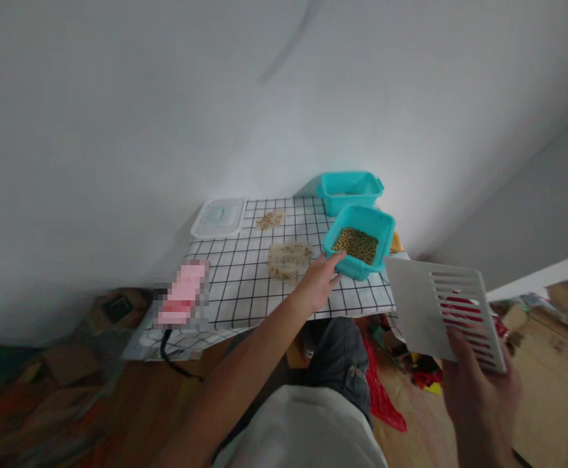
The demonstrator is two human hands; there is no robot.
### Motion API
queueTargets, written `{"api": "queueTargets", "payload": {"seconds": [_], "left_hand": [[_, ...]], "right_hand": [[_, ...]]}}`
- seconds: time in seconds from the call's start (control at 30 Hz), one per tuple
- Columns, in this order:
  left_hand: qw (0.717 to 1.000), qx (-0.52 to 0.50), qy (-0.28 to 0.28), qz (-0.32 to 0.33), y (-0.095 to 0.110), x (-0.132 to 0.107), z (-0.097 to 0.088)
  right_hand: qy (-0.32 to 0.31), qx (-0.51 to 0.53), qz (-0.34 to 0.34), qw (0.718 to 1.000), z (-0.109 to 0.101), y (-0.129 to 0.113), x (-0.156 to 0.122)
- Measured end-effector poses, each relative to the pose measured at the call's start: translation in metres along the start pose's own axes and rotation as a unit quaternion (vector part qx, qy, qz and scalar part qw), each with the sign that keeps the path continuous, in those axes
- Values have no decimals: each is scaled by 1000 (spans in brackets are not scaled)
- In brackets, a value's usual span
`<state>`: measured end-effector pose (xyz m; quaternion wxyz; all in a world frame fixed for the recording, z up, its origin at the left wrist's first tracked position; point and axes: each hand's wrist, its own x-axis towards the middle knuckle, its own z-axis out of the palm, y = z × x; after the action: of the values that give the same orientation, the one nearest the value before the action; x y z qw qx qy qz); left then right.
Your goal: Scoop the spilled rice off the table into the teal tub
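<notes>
One turquoise tub (356, 268) of tan-green pellets (361, 247), right of centre. Left hand (317, 285) at its near rim, fingers parted; pinching or only touching, cannot tell. One white slotted panel (413, 305), lower right, right hand (481, 390) clamped on its edge. Second turquoise tub (333, 205) just behind. Mid-frame, two brown-flecked patches (288, 261); left of them, one whitish lid (219, 219).

The blue-green tub (385, 235) sits near the right end of the checked cloth (245, 279), its top open. Little tan and green beans (359, 246) lie inside it. The thin white board (413, 305) is tipped in the air, right of the tub, with long slots through one end.
</notes>
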<state>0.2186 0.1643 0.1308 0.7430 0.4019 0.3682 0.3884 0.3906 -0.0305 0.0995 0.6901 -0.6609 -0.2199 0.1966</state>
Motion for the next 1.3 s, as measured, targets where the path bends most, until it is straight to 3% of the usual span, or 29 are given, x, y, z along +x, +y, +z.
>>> {"api": "queueTargets", "payload": {"seconds": [0.07, 0.1, 0.13, 0.2, 0.3, 0.37, 0.43, 0.53, 0.67, 0.8, 0.9, 1.0, 1.07, 1.13, 1.23, 1.3], "left_hand": [[1000, 11, -26, -11, 13, -16, -21], [1000, 10, -27, -12, 21, -26, -33], [999, 27, -31, -1, 31, -36, -45], [987, 122, -96, 38, 51, -60, -71], [943, 285, -151, 77, 76, -98, -108], [920, 359, -147, 61, 86, -120, -130], [893, 425, -136, 46, 87, -132, -146], [849, 518, -83, 65, 80, -132, -161], [796, 597, -50, 86, 72, -108, -166], [769, 633, -56, 71, 75, -81, -169], [735, 670, -60, 86, 79, -63, -172], [729, 676, -65, 86, 81, -48, -178], [738, 669, -58, 69, 83, -39, -183], [742, 666, -48, 62, 87, -30, -187], [743, 665, -38, 67, 94, -19, -193], [742, 666, -30, 66, 99, -12, -196]], "right_hand": [[16, -105, -43, 993, 13, -6, -15], [-8, -141, -68, 988, 21, -10, -22], [-66, -158, -93, 981, 29, -12, -28], [-232, -161, -139, 949, 48, -16, -36], [-473, -131, -167, 855, 78, -18, -33], [-549, -117, -176, 809, 101, -21, -23], [-587, -121, -186, 779, 127, -26, -10], [-640, -158, -192, 727, 168, -39, 9], [-700, -254, -239, 624, 216, -61, 28], [-695, -398, -326, 502, 250, -79, 40], [-688, -445, -341, 460, 272, -86, 46], [-701, -438, -310, 469, 292, -85, 54], [-701, -416, -295, 498, 303, -82, 59], [-685, -395, -276, 546, 314, -79, 64], [-618, -348, -197, 677, 329, -73, 70], [-585, -319, -160, 728, 338, -71, 74]]}}
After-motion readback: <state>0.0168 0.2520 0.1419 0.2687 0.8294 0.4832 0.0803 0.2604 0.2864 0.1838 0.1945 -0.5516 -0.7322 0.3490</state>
